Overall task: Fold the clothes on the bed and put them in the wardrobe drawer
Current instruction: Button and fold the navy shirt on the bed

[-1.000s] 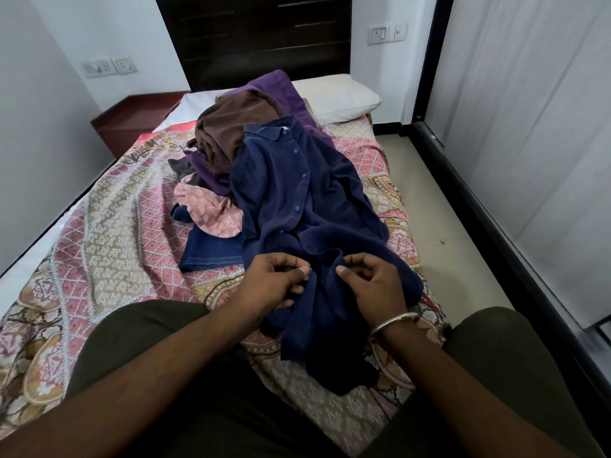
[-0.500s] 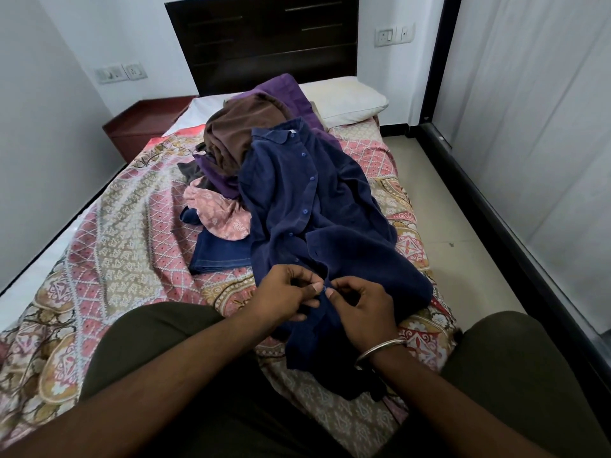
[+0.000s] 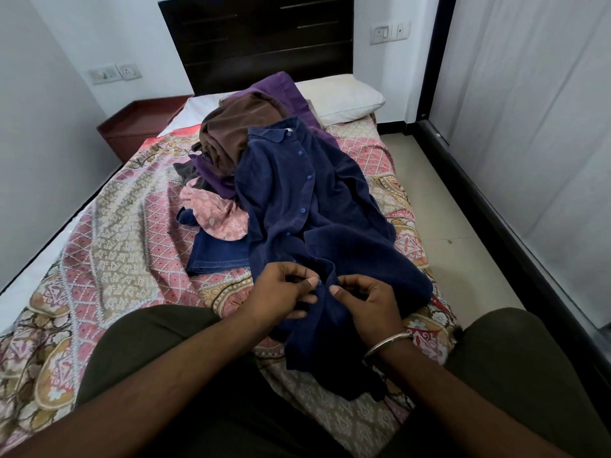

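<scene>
You are sitting on the bed (image 3: 99,252), which fills most of the view under a pink and beige patterned spread, with a dark headboard (image 3: 258,41) against the far wall and a white pillow (image 3: 340,99) just below it. To your right runs a strip of pale floor (image 3: 439,200) and a tall white curtain (image 3: 535,127); to the far left a reddish bedside cabinet (image 3: 139,127) stands against the bed. In the middle of the bed lies the heap of clothes, and the navy button-up shirt (image 3: 307,206) is the largest of them, spread lengthwise from its collar at the top of the heap down to your lap, its placket facing up. Behind it a purple garment (image 3: 281,94) reaches toward the pillow, with a brown garment (image 3: 238,127) bunched on top just left of the collar. A folded piece of blue denim (image 3: 218,256) lies flat on the spread to the left of the shirt, and a pink printed cloth (image 3: 218,216) rests partly on it. Your legs in dark olive trousers (image 3: 139,352) frame the lower edge. Your left hand (image 3: 281,292) pinches the shirt's front edge beside a small blue button (image 3: 319,283), thumb and forefinger closed on the fabric. Your right hand (image 3: 367,302), with a metal bangle (image 3: 385,347) on its wrist, grips the opposite edge with curled fingers, the two hands almost touching.
</scene>
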The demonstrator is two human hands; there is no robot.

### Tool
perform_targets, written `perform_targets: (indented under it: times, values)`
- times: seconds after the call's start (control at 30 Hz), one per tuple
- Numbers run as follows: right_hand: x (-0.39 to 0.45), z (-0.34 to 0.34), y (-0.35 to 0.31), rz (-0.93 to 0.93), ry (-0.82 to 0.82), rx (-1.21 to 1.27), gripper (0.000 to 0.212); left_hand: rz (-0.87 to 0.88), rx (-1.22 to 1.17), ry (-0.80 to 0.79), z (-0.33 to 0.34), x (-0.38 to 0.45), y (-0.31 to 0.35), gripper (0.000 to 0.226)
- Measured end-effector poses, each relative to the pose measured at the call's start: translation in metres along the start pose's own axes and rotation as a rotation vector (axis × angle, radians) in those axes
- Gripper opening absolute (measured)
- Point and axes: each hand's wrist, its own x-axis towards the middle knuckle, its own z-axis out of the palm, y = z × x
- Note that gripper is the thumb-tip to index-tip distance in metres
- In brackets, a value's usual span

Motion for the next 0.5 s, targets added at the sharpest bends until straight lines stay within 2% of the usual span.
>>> perform_targets:
  times: [0.1,0.33,0.5]
  values:
    - [0.002,0.000,0.001,-0.005,0.021,0.005,0.017,-0.001,0.031,-0.030,0.001,-0.001,0.000,0.012]
    - [0.000,0.006,0.011,-0.125,0.051,-0.233,0.012,0.017,0.069,-0.040,0.003,-0.001,-0.003,0.011]
    - [-0.004,0.010,0.013,-0.196,0.062,-0.296,0.013,0.021,0.075,-0.037,0.002,-0.001,-0.005,0.012]
